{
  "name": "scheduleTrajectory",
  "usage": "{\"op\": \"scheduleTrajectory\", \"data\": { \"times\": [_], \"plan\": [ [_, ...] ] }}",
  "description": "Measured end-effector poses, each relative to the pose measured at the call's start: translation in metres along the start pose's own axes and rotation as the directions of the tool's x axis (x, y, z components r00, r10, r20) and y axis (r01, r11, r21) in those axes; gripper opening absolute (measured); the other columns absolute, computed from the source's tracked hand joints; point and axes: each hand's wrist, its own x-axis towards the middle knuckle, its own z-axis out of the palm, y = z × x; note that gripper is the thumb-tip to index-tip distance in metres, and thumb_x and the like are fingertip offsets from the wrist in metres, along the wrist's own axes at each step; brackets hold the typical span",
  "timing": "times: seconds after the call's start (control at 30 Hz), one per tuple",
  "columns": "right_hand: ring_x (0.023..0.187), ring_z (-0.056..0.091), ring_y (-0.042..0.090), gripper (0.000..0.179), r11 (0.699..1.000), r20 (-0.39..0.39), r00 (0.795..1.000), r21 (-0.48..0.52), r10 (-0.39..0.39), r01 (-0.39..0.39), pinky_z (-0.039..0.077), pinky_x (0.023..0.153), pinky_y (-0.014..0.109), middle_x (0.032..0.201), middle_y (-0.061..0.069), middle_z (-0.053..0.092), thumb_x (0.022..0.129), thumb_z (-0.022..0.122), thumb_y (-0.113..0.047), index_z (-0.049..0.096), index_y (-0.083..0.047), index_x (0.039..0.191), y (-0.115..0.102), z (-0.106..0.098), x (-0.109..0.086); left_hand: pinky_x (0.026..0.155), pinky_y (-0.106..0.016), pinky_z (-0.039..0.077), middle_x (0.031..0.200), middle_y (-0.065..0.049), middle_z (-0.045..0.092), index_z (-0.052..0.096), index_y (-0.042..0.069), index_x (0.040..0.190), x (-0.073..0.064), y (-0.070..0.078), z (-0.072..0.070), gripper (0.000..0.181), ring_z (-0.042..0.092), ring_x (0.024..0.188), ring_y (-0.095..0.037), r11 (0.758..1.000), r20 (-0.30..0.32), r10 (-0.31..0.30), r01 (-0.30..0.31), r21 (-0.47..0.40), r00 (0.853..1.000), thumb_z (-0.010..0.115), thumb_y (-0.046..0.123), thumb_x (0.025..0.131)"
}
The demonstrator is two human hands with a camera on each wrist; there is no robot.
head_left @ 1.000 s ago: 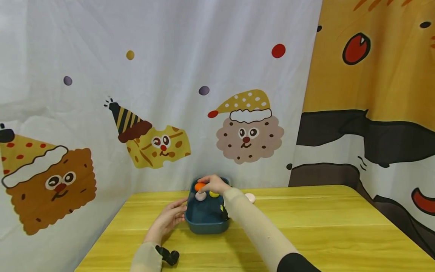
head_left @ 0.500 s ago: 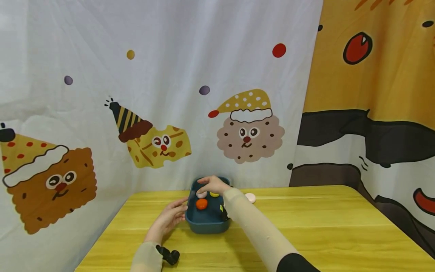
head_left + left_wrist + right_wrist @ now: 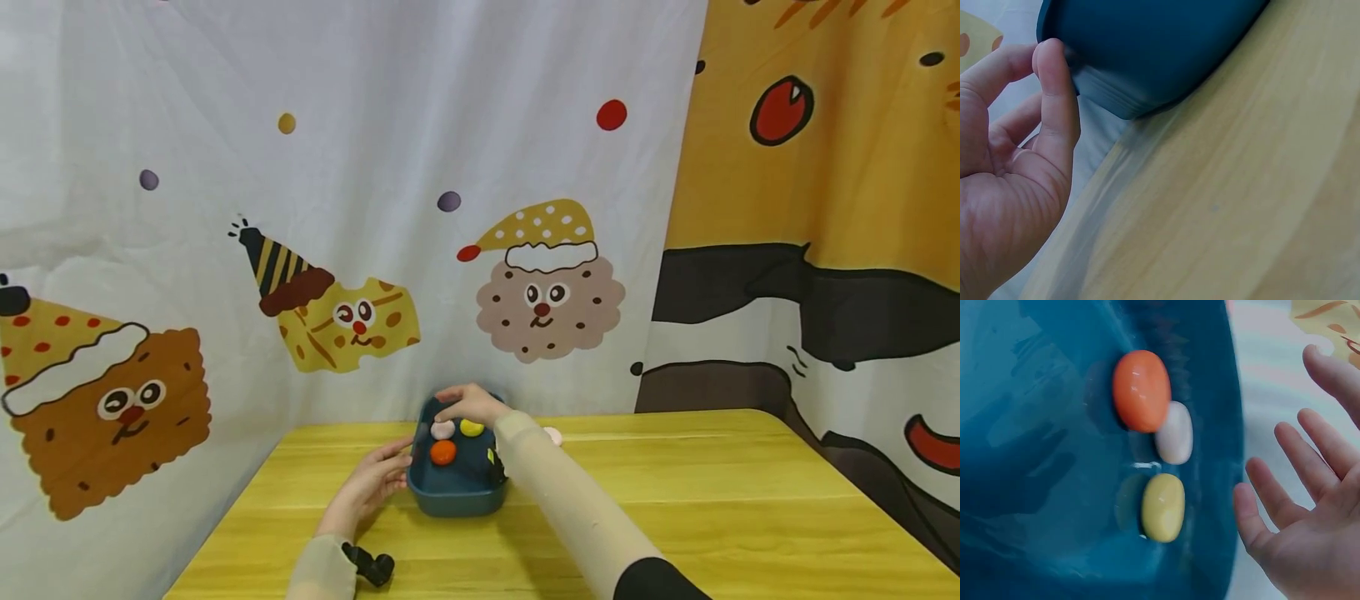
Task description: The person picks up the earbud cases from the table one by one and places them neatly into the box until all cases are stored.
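A dark blue rectangular box [image 3: 459, 502] stands at the far side of the table. Inside lie three smooth oval pieces, like pebbles: an orange one [image 3: 442, 452] nearest me, a pale one [image 3: 442, 430] behind it and a yellow one [image 3: 472, 427] to the right. My right hand [image 3: 471, 405] is over the far end of the box. Its fingers are spread and hold nothing, as the right wrist view also shows. At the box's left wall my left hand [image 3: 372, 482] keeps its thumb [image 3: 1054, 72] and index fingertips together right at the rim, the other fingers relaxed.
Another pale round piece [image 3: 553, 435] lies on the wooden table [image 3: 720, 483] right of the box, partly behind my right sleeve [image 3: 562, 492]. A printed curtain [image 3: 360, 167] hangs close behind the table's back edge. A black wrist camera [image 3: 371, 567] sits on my left wrist.
A second ago the orange piece was at the far end under my right hand's fingers; now it lies nearer me, in front of the pale piece. My left hand has barely moved.
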Motion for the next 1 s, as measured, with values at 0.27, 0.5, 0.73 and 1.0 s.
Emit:
{"op": "scheduleTrajectory", "data": {
  "times": [0.27,0.5,0.73,1.0],
  "plan": [
    [0.128,0.047,0.029,0.056,0.997,-0.033,0.999,0.068,-0.021,0.024,0.036,0.104,0.053,0.14,0.014,0.052,0.087,0.073,-0.021,0.055,-0.007,0.138,-0.009,-0.035,-0.008,0.065,-0.021,0.054,0.094,-0.005,0.063,0.026,-0.005,0.15,0.002,-0.002,-0.001,0.061,0.06,0.064,-0.008,1.0,0.013,0.007,-0.007,0.017,1.0,0.055,0.007,0.098],
    [0.121,0.054,0.024,0.055,0.998,-0.043,0.998,0.042,-0.053,0.055,0.035,0.106,0.053,0.142,0.013,0.049,0.09,0.069,-0.023,0.052,-0.008,0.141,-0.011,-0.061,-0.03,0.067,-0.022,0.054,0.096,-0.006,0.062,0.024,-0.005,0.151,0.001,-0.001,-0.004,0.063,0.06,0.065,-0.008,1.0,0.015,0.003,-0.004,0.028,1.0,0.056,0.008,0.098],
    [0.12,0.055,0.027,0.055,0.998,-0.067,0.997,0.044,-0.033,0.036,0.033,0.104,0.058,0.142,0.014,0.049,0.09,0.07,-0.023,0.052,-0.01,0.141,0.008,-0.083,-0.048,0.066,-0.021,0.053,0.096,-0.006,0.064,0.024,-0.006,0.151,0.003,0.0,-0.006,0.063,0.061,0.065,-0.008,1.0,0.014,0.014,-0.015,0.024,1.0,0.054,0.007,0.098],
    [0.12,0.054,0.027,0.053,0.998,-0.113,0.994,0.069,-0.008,0.016,0.043,0.094,0.051,0.139,0.012,0.053,0.089,0.071,-0.024,0.055,-0.014,0.139,0.032,-0.093,-0.081,0.067,-0.023,0.054,0.096,-0.004,0.065,0.023,-0.005,0.151,0.001,-0.001,-0.007,0.064,0.062,0.067,-0.009,0.999,0.015,0.01,-0.011,0.032,1.0,0.056,0.009,0.098]
  ]
}}
